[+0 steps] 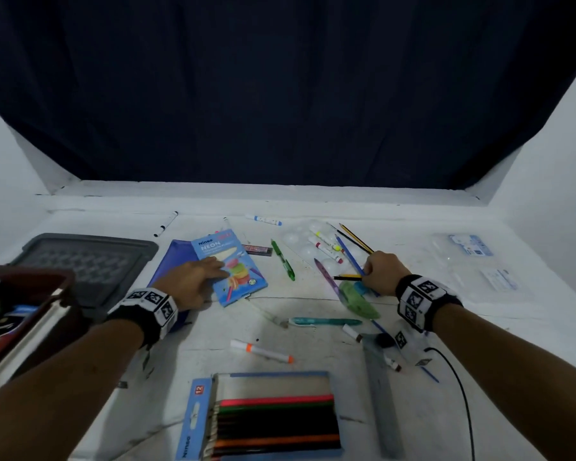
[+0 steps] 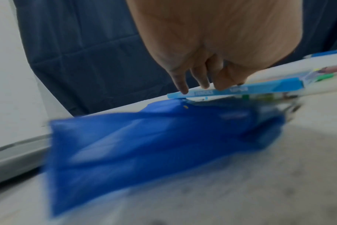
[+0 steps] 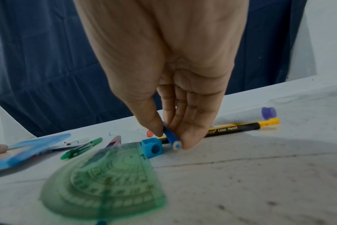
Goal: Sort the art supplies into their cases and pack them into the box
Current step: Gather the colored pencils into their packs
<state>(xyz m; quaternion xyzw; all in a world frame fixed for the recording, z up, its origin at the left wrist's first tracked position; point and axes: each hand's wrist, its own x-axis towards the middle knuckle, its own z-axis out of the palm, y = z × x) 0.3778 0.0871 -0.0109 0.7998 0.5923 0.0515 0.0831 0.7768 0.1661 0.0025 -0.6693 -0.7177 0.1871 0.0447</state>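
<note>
Head view: the left hand (image 1: pixel 193 281) rests with straight fingers on the blue neon marker box (image 1: pixel 230 271), which overlaps a blue pouch (image 1: pixel 173 261); the right hand (image 1: pixel 384 272) closes on a blue pencil (image 1: pixel 348 256) beside a green protractor (image 1: pixel 359 299); an open colour pencil case (image 1: pixel 273 417) lies nearest the viewer, on the white table (image 1: pixel 313 314). Left wrist view: fingertips (image 2: pixel 184 89) press the box's (image 2: pixel 240 89) upper face above the blurred pouch (image 2: pixel 144 149). Right wrist view: thumb and fingers (image 3: pixel 188 121) pinch the blue pencil (image 3: pixel 172 137) at its end, just beside a blue sharpener (image 3: pixel 152 148) and crossing a yellow-and-black pencil (image 3: pixel 240 127).
</note>
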